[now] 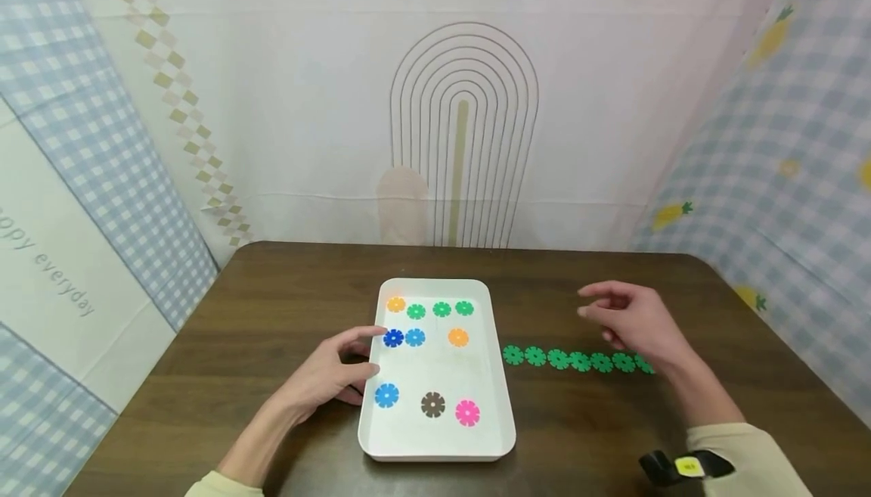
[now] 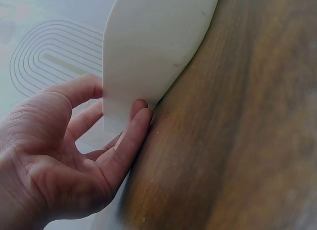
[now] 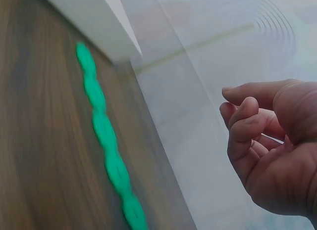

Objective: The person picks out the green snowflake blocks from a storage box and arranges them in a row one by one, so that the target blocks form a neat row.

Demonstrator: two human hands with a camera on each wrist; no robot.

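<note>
One brown tabletop (image 1: 286, 285) carried everything I was working with. The white tray (image 1: 442, 367) stood on it, about midway between the tabletop's left and right edges. The green chain (image 1: 574, 363) ran from just beside the tray's right edge toward the tabletop's right edge; I counted seven joined discs, the end one partly hidden by my right arm. I judged the linking well along: seven greens were joined, and three loose ones were left in the tray.

My left hand (image 1: 328, 372) gripped the tray's left edge, some fingertips at the rim, others against the outer wall. My right hand (image 1: 640, 323) hung apart from the chain, near its right end, fingers loosely bent with nothing showing between them.

Ten discs lay in the tray. Along its far edge were an orange disc (image 1: 392, 305) by the left corner, then the three green discs (image 1: 438, 310). By the left edge sat a dark blue disc (image 1: 390, 339) and a light blue disc (image 1: 411, 338), with a second orange disc (image 1: 455, 338) farther right. Toward the near edge lay another blue disc (image 1: 383, 396), a brown disc (image 1: 429, 405) and a pink disc (image 1: 463, 414).
</note>
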